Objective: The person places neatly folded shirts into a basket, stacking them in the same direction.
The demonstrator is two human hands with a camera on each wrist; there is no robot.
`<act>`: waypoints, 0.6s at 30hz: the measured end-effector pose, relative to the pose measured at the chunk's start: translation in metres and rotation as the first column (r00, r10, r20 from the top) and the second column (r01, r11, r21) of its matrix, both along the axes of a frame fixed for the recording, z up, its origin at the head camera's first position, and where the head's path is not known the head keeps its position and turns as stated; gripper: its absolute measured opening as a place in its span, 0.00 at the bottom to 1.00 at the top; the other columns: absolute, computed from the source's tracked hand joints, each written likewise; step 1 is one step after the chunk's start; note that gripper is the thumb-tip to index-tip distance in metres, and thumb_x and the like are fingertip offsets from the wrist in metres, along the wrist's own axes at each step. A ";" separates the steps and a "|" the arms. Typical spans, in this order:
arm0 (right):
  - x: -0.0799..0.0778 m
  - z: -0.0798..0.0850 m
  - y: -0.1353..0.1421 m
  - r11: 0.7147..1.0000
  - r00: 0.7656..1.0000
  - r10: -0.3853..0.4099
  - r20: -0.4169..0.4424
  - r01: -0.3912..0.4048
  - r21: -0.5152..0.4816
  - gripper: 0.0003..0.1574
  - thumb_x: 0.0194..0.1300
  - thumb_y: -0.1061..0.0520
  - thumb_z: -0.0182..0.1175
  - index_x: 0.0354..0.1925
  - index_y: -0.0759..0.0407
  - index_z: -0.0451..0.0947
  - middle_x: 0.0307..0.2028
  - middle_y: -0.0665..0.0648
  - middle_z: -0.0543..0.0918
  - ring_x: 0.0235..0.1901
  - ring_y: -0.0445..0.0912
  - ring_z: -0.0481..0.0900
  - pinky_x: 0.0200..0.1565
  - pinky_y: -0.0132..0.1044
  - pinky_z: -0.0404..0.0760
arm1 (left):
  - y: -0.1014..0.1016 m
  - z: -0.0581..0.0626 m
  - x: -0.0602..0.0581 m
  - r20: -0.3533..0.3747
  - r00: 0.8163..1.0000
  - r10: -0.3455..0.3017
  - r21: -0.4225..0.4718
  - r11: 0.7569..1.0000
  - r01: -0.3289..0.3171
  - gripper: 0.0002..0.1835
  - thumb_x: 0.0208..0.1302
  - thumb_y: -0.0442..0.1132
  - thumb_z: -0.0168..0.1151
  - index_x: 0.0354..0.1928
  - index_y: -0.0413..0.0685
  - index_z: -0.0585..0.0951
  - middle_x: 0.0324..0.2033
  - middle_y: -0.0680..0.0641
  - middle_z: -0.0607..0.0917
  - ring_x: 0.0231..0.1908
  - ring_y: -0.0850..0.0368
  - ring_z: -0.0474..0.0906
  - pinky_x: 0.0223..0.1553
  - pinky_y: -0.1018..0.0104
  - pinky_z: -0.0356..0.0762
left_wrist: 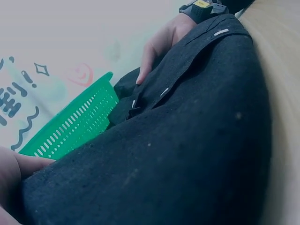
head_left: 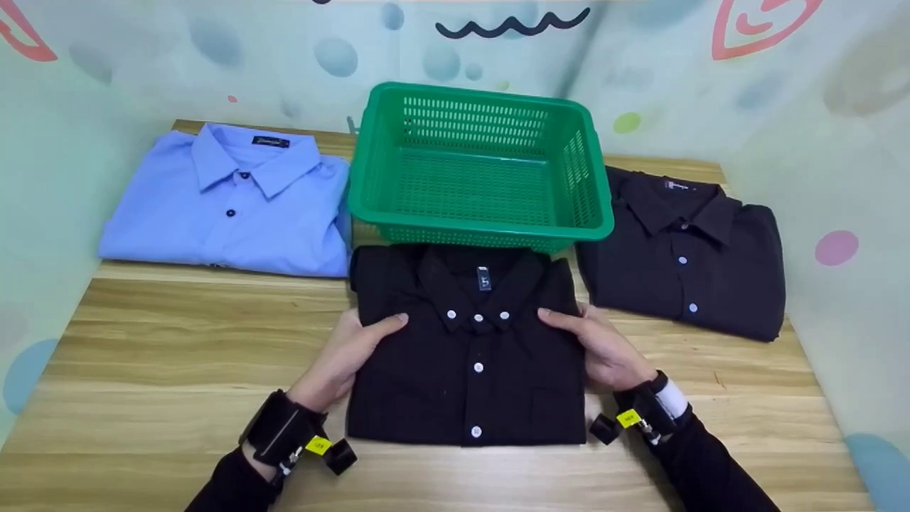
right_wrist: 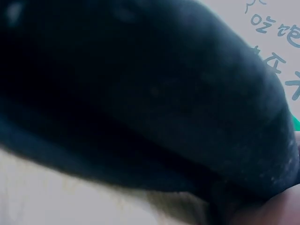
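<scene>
A folded black shirt (head_left: 419,377) with white buttons and a collar label lies front-up in the middle of the head view. My left hand (head_left: 352,348) grips its left side, thumb on top and the other fingers hidden beneath. On the opposite side my right hand (head_left: 604,345) holds the shirt the same way, its thumb pointing inward near the collar. The left wrist view shows the shirt's cloth (left_wrist: 187,140) bulging up close to the camera, with the right hand (left_wrist: 161,44) on its far edge. Dark cloth (right_wrist: 164,93) fills most of the right wrist view.
Just behind the shirt stands a green plastic basket (head_left: 483,235) with nothing visible inside. A folded light-blue shirt (head_left: 277,235) lies at the left, and another folded dark shirt (head_left: 732,277) at the right. All are on a wooden table (head_left: 178,355) with patterned walls around its back and sides.
</scene>
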State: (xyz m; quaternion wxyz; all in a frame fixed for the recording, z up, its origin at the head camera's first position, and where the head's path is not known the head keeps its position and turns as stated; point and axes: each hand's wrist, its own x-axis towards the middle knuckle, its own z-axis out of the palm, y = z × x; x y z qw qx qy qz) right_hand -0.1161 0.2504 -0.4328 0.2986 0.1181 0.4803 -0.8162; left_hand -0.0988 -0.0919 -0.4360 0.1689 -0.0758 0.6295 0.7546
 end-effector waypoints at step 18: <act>0.001 0.000 0.001 0.999 0.999 -0.042 0.010 0.042 0.030 0.17 0.67 0.63 0.64 0.52 0.62 0.73 0.44 0.63 0.84 0.43 0.54 0.84 0.44 0.45 0.83 | 0.000 -0.001 0.001 -0.037 0.999 0.008 -0.047 0.999 -0.009 0.13 0.65 0.37 0.66 0.46 0.34 0.81 0.36 0.40 0.86 0.36 0.48 0.84 0.39 0.58 0.82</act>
